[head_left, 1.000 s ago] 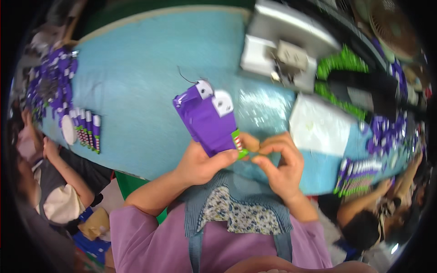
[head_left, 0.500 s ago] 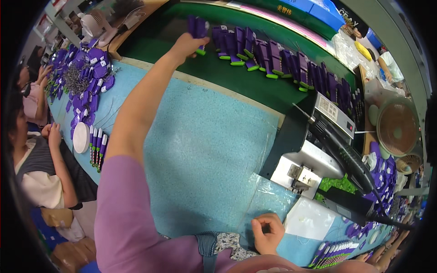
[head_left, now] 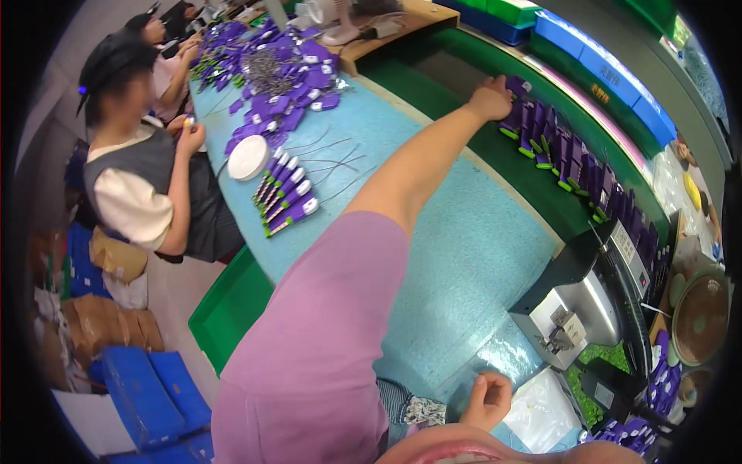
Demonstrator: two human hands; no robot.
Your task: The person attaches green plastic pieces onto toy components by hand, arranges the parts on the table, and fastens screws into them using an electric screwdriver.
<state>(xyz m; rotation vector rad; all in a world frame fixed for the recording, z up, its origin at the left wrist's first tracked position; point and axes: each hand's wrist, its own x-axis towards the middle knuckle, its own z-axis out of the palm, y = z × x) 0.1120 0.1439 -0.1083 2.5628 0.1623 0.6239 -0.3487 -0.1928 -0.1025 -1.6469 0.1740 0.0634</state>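
My left arm stretches far across the blue table (head_left: 433,255). My left hand (head_left: 490,99) rests on the first purple packet (head_left: 516,85) at the near end of a long row of purple packets (head_left: 576,166) lying on the dark green belt (head_left: 495,162). My right hand (head_left: 487,398) stays close to my body at the table's near edge, fingers curled; I see nothing in it. A sheet of clear plastic (head_left: 541,402) lies just right of it.
A grey metal machine (head_left: 576,305) stands at the table's right. A row of purple packets (head_left: 287,197) and a white dish (head_left: 249,157) lie at the left edge, a heap of purple packets (head_left: 270,69) farther back. A person (head_left: 147,170) sits there working. Blue crates (head_left: 143,394) sit on the floor.
A second ago both hands held a purple packet in front of me. Since then my left arm reached out to the belt and set it at the row's end; my right hand stayed near.
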